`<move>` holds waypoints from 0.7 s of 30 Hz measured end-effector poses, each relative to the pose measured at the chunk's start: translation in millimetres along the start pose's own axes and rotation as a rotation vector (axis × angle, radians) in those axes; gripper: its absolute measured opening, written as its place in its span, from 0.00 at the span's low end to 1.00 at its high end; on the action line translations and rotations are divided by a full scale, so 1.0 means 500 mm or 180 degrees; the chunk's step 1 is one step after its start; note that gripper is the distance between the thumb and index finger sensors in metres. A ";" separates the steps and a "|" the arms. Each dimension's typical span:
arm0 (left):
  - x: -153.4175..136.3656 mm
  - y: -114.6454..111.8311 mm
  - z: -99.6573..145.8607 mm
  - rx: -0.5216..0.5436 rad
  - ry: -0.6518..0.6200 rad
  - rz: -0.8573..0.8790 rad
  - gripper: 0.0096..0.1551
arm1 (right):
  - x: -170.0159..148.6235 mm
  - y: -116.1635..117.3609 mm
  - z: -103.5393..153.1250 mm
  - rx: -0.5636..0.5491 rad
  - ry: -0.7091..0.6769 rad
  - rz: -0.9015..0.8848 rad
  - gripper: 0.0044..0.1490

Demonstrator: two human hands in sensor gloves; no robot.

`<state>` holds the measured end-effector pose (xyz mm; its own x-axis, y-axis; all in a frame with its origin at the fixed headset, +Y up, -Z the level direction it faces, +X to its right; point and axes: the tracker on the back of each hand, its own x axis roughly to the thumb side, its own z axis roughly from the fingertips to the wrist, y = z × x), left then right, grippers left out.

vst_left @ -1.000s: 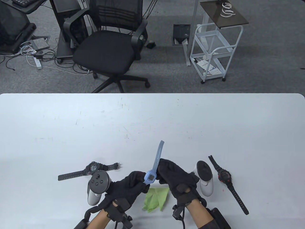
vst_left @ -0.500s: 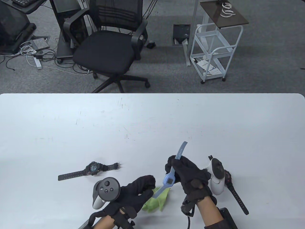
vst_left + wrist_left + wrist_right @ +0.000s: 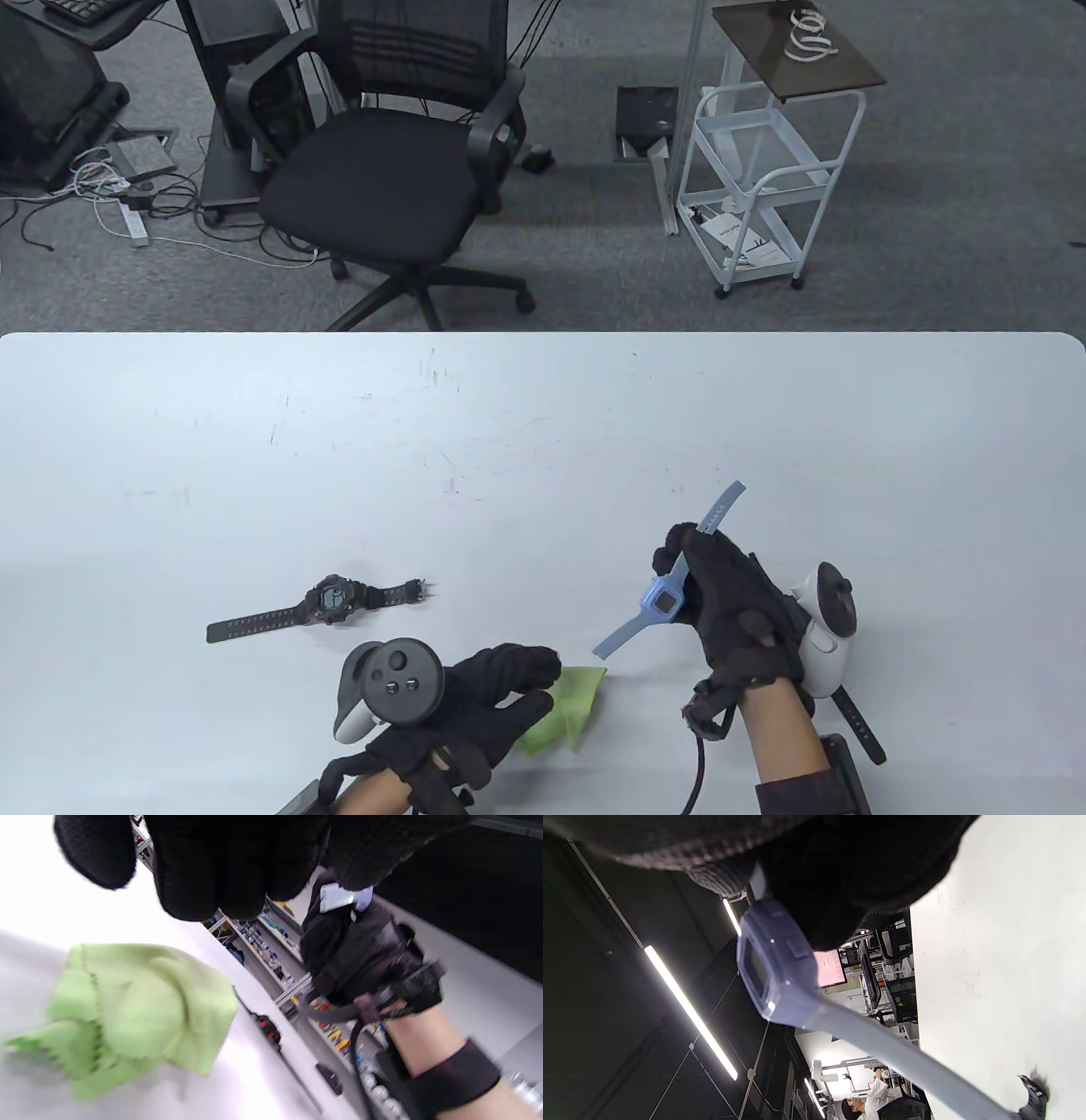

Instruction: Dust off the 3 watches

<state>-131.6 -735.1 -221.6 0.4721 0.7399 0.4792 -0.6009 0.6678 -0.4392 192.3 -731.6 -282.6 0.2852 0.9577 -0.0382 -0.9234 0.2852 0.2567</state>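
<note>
My right hand (image 3: 679, 560) grips the light blue watch (image 3: 664, 599) by its upper strap and holds it above the table, face up, with the lower strap hanging free to the left. The right wrist view shows the blue watch (image 3: 774, 971) close under the fingers. My left hand (image 3: 536, 679) hovers with loosely curled fingers just over the green cloth (image 3: 570, 700), which lies crumpled on the table (image 3: 135, 1005) and is not held. A black watch with a pink and teal face (image 3: 327, 598) lies flat to the left. The black and red watch (image 3: 269, 1029) lies at the right, mostly hidden under my right hand's tracker.
The white table (image 3: 543, 424) stretches far beyond the hands. A flat black object (image 3: 844, 772) sits at the front edge beside my right forearm. Behind the table stand an office chair (image 3: 382, 170) and a white cart (image 3: 755, 187).
My left hand let go of the blue watch and dropped toward the green cloth. My right hand carried the watch to the right and farther from me, covering the black and red watch.
</note>
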 end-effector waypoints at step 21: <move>0.018 -0.081 -0.063 -0.0105 0.0200 -0.2011 0.26 | -0.005 0.008 -0.004 0.0119 0.0050 0.0054 0.28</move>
<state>-82.6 -753.0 -223.6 0.7666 0.2050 0.6086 -0.1745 0.9785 -0.1099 187.3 -732.6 -283.3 0.2651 0.9630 -0.0484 -0.9178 0.2674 0.2935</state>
